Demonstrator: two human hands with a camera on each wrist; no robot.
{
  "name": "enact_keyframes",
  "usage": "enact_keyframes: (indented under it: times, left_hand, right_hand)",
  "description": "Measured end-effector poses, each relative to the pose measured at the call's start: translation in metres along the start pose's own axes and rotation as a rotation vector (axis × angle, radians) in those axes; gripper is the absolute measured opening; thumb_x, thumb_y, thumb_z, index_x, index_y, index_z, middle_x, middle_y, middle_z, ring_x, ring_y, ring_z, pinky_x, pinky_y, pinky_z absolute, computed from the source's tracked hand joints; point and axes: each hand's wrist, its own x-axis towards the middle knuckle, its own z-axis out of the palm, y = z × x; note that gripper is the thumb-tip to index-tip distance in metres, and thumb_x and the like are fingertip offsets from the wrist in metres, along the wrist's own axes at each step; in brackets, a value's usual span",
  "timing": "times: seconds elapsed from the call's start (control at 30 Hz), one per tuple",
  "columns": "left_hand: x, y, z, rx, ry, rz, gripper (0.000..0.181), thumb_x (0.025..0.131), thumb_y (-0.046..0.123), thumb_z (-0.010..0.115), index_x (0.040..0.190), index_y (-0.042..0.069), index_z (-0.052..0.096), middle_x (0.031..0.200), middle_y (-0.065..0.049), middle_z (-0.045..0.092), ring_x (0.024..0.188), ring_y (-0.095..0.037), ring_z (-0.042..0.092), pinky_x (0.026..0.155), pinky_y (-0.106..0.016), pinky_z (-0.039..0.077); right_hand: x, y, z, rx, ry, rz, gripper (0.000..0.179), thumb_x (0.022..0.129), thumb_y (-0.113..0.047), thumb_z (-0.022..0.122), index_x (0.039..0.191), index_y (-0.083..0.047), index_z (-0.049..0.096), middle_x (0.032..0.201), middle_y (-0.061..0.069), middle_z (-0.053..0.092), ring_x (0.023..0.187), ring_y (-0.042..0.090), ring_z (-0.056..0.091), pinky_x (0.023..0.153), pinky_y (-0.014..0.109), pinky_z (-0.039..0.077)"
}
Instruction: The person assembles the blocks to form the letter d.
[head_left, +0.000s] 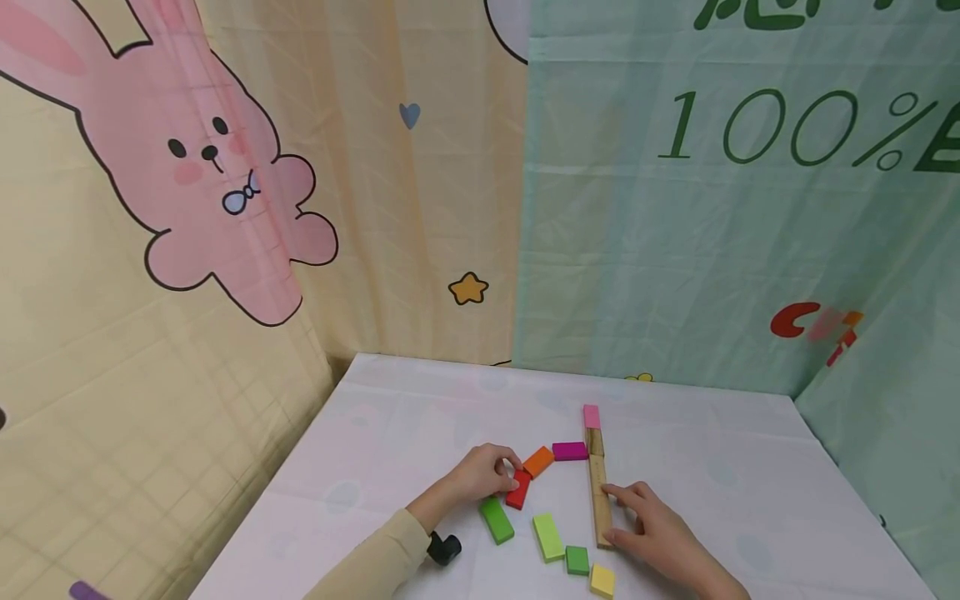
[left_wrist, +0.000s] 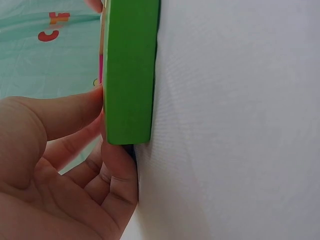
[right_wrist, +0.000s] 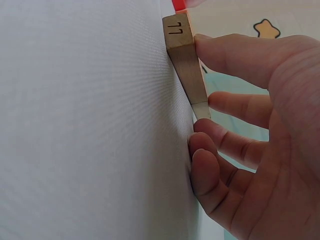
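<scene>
My left hand (head_left: pixel 483 472) holds a red block (head_left: pixel 517 492) between thumb and forefinger. That block meets an orange block (head_left: pixel 538 462), followed by a magenta block (head_left: pixel 570 451) reaching a straight row of wooden pieces. In the left wrist view, a green block (left_wrist: pixel 131 75) stands in front of the fingertips and hides the red one. My right hand (head_left: pixel 656 533) touches the right side of a long natural-wood piece (head_left: pixel 600 504) with thumb and forefinger spread along it. Dark marks show on the wood's near end (right_wrist: pixel 177 31) in the right wrist view.
A brown wooden block (head_left: pixel 594 442) and a pink block (head_left: pixel 591 416) continue the row at its far end. Nearer me lie a light green block (head_left: pixel 548 537), a small green block (head_left: pixel 577 561) and a yellow block (head_left: pixel 602 581). A black object (head_left: pixel 445 549) sits by the left wrist.
</scene>
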Motion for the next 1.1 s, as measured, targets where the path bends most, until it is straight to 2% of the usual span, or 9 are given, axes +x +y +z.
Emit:
enact_keyframes:
  times: [0.37,0.6,0.73,0.97,1.1]
  left_hand:
    - [0.001,-0.003,-0.001,-0.005,0.019,-0.009,0.019,0.089,0.019,0.079,0.106,0.018,0.071,0.073,-0.001,0.060,0.059,-0.016,0.055,0.056,-0.025,0.046]
    - [-0.004,0.001,-0.009,0.000,0.016,-0.004,0.019,0.089,0.017,0.078,0.107,0.016,0.070,0.075,-0.002,0.063,0.063,-0.018,0.061,0.063,-0.028,0.052]
    - [-0.006,0.002,-0.016,0.008,-0.013,0.023,0.021,0.089,0.015,0.077,0.109,0.017,0.070,0.078,-0.001,0.063,0.066,-0.018,0.061,0.064,-0.029,0.051]
    - [-0.012,-0.003,-0.024,0.011,-0.103,0.117,0.025,0.088,0.014,0.078,0.111,0.020,0.072,0.084,0.003,0.066,0.079,-0.014,0.061,0.071,-0.028,0.052]
    - [-0.017,-0.007,-0.026,0.008,-0.144,0.128,0.024,0.088,0.016,0.079,0.110,0.022,0.073,0.087,0.004,0.066,0.082,-0.013,0.061,0.072,-0.027,0.053]
  right_hand:
    - [0.000,0.001,0.001,-0.008,0.010,-0.011,0.066,0.078,-0.038,0.086,0.138,-0.023,0.062,0.102,-0.003,0.048,0.070,0.015,0.045,0.056,0.027,0.039]
    - [0.000,0.002,0.002,-0.008,0.013,-0.012,0.066,0.078,-0.039,0.086,0.138,-0.022,0.061,0.102,-0.003,0.048,0.069,0.015,0.045,0.055,0.027,0.038]
    - [0.000,0.003,0.003,-0.009,0.015,-0.012,0.067,0.078,-0.041,0.086,0.138,-0.023,0.061,0.102,-0.003,0.048,0.069,0.016,0.044,0.055,0.027,0.039]
    - [0.002,0.004,0.002,-0.005,0.007,-0.013,0.068,0.078,-0.042,0.086,0.138,-0.024,0.061,0.102,-0.003,0.048,0.068,0.015,0.045,0.055,0.027,0.039]
    - [0.002,0.003,0.002,-0.004,0.007,-0.014,0.067,0.078,-0.041,0.086,0.138,-0.023,0.061,0.102,-0.003,0.048,0.069,0.015,0.045,0.055,0.027,0.039]
